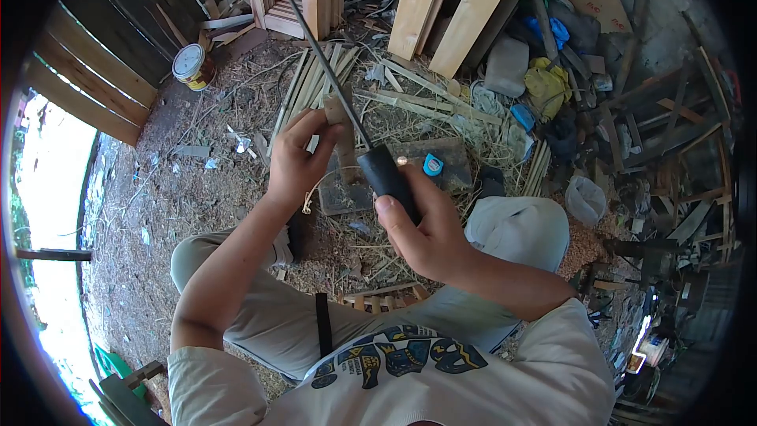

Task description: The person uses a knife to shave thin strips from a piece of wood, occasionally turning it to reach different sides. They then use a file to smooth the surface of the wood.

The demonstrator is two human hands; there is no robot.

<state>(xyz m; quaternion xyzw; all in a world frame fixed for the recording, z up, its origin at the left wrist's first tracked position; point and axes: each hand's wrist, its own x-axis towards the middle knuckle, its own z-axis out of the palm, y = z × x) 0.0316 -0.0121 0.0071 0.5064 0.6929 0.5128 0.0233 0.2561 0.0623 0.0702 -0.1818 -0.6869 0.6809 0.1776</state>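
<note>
My right hand is wrapped round the black handle of a long blade, which points up and to the left. A short piece of wood or bamboo is pinched upright between the fingers of my left hand. The blade passes close beside the top of that piece; whether they touch is hard to tell. Below both hands lies a flat dark board on the ground, with a blue tape measure on it, right of the blade's handle.
Split bamboo strips lie beyond the board. Tall planks lean at the back. A paint can stands at the back left. Yellow cloth and a white plastic bag are on the right.
</note>
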